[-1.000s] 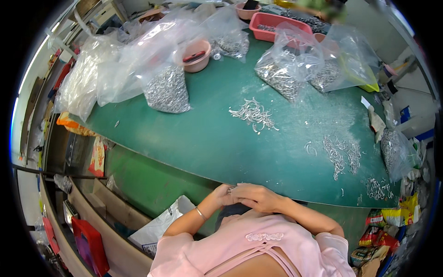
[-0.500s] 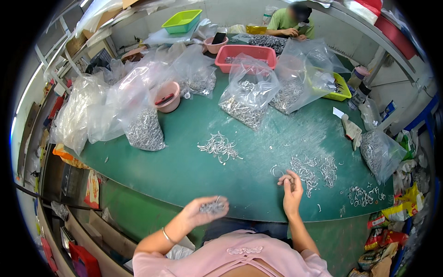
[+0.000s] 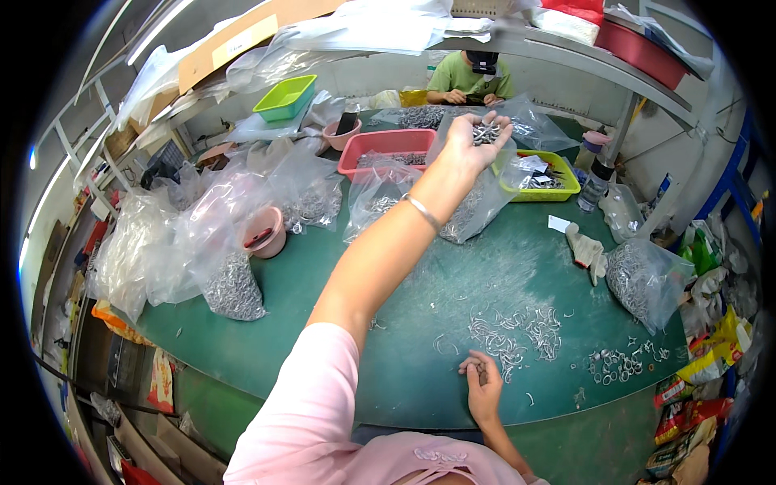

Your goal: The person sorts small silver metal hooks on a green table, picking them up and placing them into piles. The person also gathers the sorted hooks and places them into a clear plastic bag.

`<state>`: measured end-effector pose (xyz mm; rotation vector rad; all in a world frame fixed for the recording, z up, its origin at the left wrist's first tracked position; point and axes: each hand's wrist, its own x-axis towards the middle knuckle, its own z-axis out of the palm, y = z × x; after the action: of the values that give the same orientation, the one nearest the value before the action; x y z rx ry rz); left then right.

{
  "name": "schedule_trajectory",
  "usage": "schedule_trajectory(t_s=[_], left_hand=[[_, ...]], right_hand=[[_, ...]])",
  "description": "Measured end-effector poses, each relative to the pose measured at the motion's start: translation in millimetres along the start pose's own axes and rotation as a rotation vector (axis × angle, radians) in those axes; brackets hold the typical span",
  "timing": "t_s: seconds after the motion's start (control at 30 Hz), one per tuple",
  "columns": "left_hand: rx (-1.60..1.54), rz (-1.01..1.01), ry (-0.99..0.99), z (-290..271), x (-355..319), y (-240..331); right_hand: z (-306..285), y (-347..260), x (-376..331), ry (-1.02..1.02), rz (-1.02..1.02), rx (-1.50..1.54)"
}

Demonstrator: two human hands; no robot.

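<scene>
Green matting covered the long workbench (image 3: 420, 380) where I sat, its near edge curving just past my pink sleeve (image 3: 299, 412).

Closest to me, my right hand (image 3: 483, 390) rested low on the mat, fingers curled together, their tips pinching at a small metal piece (image 3: 478, 370); how firmly I had it, I could not tell. Just beyond that hand lay a loose scatter of little bent wire clips (image 3: 517, 333), and another thin spill of them (image 3: 618, 364) sat farther off to the right, near the table's edge.

My left arm stretched far out over the bench, a thin bracelet (image 3: 422, 212) on the wrist. My left hand (image 3: 477, 139) was turned palm up and cupped, fingers half open, cradling a small heap of the same metal clips (image 3: 487, 132). It hung in the air above a clear plastic bag (image 3: 477, 212) and a red tray (image 3: 386, 147).

To my left, more clear bags stood open on the mat, one with a grey mound of clips (image 3: 230, 284) in its bottom, and a pink bowl (image 3: 267, 233) sat beside it. On the right a bulging bag of clips (image 3: 647, 279) leaned near a crumpled white glove (image 3: 586, 250).

Farther back were a yellow-green tray (image 3: 540, 176), a bright green bin (image 3: 284, 97), and a second pink bowl (image 3: 341, 133). At the far end another person in a green shirt (image 3: 469, 77) sat working at the bench.
</scene>
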<state>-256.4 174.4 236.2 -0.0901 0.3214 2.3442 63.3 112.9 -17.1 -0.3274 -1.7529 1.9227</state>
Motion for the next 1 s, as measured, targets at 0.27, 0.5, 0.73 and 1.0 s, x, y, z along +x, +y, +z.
schedule_trajectory(t_s=[0.27,0.5,0.73,1.0], left_hand=[[0.642,0.164,0.154,-64,63,5],[0.750,0.225,0.083,-29,-15,40],[1.132,0.844,-0.181,-114,-181,94],[2.127,0.661,0.349,-346,-228,142]], right_hand=[[-7,-4,4,-0.005,-0.056,0.028],[1,-18,-4,-0.091,0.020,-0.061],[18,-21,3,-0.336,0.101,-0.126],[100,36,68,-0.519,-0.038,-0.417]])
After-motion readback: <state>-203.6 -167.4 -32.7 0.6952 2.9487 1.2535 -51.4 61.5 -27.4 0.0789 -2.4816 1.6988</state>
